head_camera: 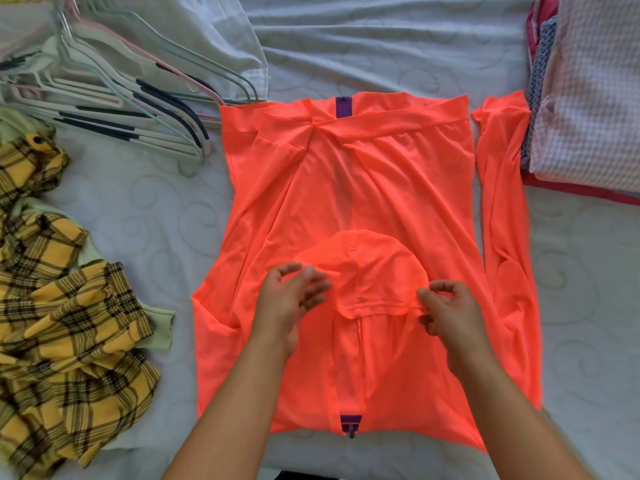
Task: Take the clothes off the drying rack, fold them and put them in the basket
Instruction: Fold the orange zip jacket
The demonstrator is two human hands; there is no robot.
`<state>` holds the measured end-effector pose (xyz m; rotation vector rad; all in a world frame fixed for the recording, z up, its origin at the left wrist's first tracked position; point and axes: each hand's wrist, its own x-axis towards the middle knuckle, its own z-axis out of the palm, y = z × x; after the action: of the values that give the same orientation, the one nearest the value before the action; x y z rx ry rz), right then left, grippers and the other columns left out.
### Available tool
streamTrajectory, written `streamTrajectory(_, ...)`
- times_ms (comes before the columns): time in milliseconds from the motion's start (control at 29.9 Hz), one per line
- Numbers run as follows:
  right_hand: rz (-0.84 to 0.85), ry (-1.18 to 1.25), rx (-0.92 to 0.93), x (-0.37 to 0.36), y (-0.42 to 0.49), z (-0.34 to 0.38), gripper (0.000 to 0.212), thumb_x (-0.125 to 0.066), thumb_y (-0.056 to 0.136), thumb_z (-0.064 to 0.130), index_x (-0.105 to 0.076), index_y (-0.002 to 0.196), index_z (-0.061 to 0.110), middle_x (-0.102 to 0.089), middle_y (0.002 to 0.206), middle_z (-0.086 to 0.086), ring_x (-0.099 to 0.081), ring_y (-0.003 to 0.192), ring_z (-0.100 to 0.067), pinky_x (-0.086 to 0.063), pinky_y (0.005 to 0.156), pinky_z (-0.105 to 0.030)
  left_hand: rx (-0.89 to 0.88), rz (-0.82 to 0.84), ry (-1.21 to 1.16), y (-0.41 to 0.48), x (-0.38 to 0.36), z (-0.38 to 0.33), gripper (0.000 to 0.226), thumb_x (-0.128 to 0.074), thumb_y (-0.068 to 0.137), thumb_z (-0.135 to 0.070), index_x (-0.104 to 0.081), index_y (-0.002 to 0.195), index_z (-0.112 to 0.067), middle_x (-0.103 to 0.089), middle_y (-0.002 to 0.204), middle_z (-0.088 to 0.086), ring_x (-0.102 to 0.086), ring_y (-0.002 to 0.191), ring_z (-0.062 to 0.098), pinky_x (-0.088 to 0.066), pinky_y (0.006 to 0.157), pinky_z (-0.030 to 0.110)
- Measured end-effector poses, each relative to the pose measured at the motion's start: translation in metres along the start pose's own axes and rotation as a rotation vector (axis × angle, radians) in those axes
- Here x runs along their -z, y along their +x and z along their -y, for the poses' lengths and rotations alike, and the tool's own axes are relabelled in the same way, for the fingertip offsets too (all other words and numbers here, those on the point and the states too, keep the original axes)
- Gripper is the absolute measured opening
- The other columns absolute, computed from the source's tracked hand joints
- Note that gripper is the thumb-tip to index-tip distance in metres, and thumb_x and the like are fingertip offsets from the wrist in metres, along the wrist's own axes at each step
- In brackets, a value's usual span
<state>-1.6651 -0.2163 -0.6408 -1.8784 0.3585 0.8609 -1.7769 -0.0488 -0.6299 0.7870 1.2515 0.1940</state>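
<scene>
Quilted pale bedding [166, 216] serves as the folding surface, and on it an orange jacket [363, 188] is laid flat, its purple zip pull [351, 427] nearest the viewer. Just beyond, the left hand [294, 301] is held over the left edge of the hood [363, 265] with fingers loosely spread; nothing is seen to be gripped by it. The hood's right corner is pinched between thumb and forefinger of the right hand [450, 308]. The fabric is judged thin, light and slippery, with no stiffness, so folds are likely to slide unless pressed flat; seams, hem and hood edge would be the surest holds. One sleeve [502, 188] is stretched out to the right. A plaid garment [52, 306] lies crumpled at left, hangers [121, 98] are piled beyond it, and folded clothes [588, 98] are stacked at far right. No basket is seen.
</scene>
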Motion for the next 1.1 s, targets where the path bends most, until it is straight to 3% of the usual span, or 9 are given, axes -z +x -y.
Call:
streamTrajectory(100, 0.096, 0.158, -0.008, -0.015, -0.002, 0.007, 0.019, -0.053, 0.091, 0.006, -0.043, 0.106, 0.012, -0.061, 0.071, -0.008, -0.057, 0.044, -0.001, -0.040, 0.040, -0.013, -0.072, 0.064, -0.179, 0.006, -0.003, 0.002, 0.015, -0.047, 0.093, -0.006, -0.047, 0.099, -0.020, -0.067, 0.096, 0.005, -0.069, 0.081, 0.014, -0.055, 0.071, 0.024)
streamTrajectory(201, 0.159, 0.139, 0.072, -0.018, -0.003, 0.005, 0.017, -0.049, 0.094, 0.009, -0.043, 0.108, 0.015, -0.067, 0.085, -0.007, -0.064, 0.057, -0.002, -0.047, 0.051, -0.014, -0.186, 0.021, -0.008, 0.007, 0.015, 0.016, 0.019, -0.044, 0.093, 0.000, -0.052, 0.095, -0.017, -0.062, 0.096, 0.006, -0.067, 0.078, 0.007, -0.053, 0.070, 0.019)
streamTrajectory(301, 0.124, -0.113, 0.306, -0.010, 0.000, -0.007, 0.021, -0.047, 0.092, 0.002, -0.051, 0.093, 0.023, -0.063, 0.086, -0.001, -0.061, 0.063, 0.000, -0.046, 0.061, -0.013, -0.236, 0.111, 0.288, 0.004, 0.030, 0.038, 0.022, -0.048, 0.092, 0.001, -0.058, 0.094, -0.017, -0.064, 0.095, 0.004, -0.065, 0.077, -0.001, -0.050, 0.070, 0.013)
streamTrajectory(434, 0.206, -0.654, 0.781, -0.009, 0.005, -0.023, 0.028, -0.049, 0.079, 0.003, -0.064, 0.101, 0.010, -0.056, 0.104, -0.001, -0.053, 0.096, -0.009, -0.041, 0.083, -0.012, -0.492, 0.222, 0.767, 0.006, 0.024, 0.057, 0.030, -0.050, 0.080, -0.032, -0.063, 0.104, -0.020, -0.059, 0.106, -0.002, -0.054, 0.094, -0.006, -0.041, 0.087, 0.012)
streamTrajectory(602, 0.295, -1.053, 0.851, -0.019, 0.033, -0.006, 0.022, -0.065, 0.077, 0.008, -0.065, 0.099, 0.010, -0.060, 0.102, -0.012, -0.062, 0.092, -0.032, -0.051, 0.066, -0.039, -0.824, 0.071, 1.072, 0.001, 0.004, 0.067, 0.038, -0.044, 0.081, -0.026, -0.061, 0.111, -0.010, -0.058, 0.102, 0.010, -0.046, 0.096, 0.014, -0.038, 0.086, 0.024)
streamTrajectory(702, 0.261, -1.026, 0.870, -0.020, 0.045, 0.007, 0.008, -0.067, 0.077, 0.010, -0.063, 0.084, 0.009, -0.058, 0.088, -0.011, -0.062, 0.082, -0.033, -0.050, 0.060, -0.040, -0.981, 0.147, 1.303, -0.008, 0.002, 0.082, 0.040, -0.046, 0.078, -0.029, -0.050, 0.116, -0.019, -0.061, 0.114, 0.007, -0.045, 0.105, 0.015, -0.035, 0.089, 0.028)
streamTrajectory(836, 0.185, -0.916, 0.850, -0.019, 0.046, 0.006, 0.018, -0.069, 0.074, 0.007, -0.062, 0.091, 0.007, -0.056, 0.093, -0.014, -0.062, 0.078, -0.033, -0.052, 0.062, -0.041, -1.020, 0.315, 1.741, -0.009, 0.004, 0.110, 0.069, -0.045, 0.073, -0.052, -0.037, 0.132, -0.018, -0.044, 0.144, 0.003, -0.026, 0.136, 0.018, -0.024, 0.104, 0.041)
streamTrajectory(936, 0.120, -0.853, 0.885, -0.019, 0.040, -0.007, 0.035, -0.065, 0.075, 0.008, -0.054, 0.108, 0.007, -0.052, 0.112, -0.017, -0.058, 0.094, -0.033, -0.051, 0.077, -0.039, -1.045, 0.272, 1.726, -0.009, 0.004, 0.112, 0.071, -0.039, 0.079, -0.053, -0.032, 0.138, -0.015, -0.028, 0.150, 0.005, -0.003, 0.145, 0.018, -0.017, 0.110, 0.044)
streamTrajectory(1103, 0.207, -0.977, 1.148, -0.006, 0.009, -0.060, 0.042, -0.046, 0.084, 0.020, -0.044, 0.125, 0.010, -0.041, 0.136, -0.011, -0.045, 0.120, -0.027, -0.037, 0.100, -0.037, -0.996, 0.064, 1.653, -0.019, 0.025, 0.115, 0.076, -0.037, 0.087, -0.052, -0.021, 0.144, -0.005, -0.011, 0.155, 0.011, -0.008, 0.144, 0.023, -0.010, 0.115, 0.042)
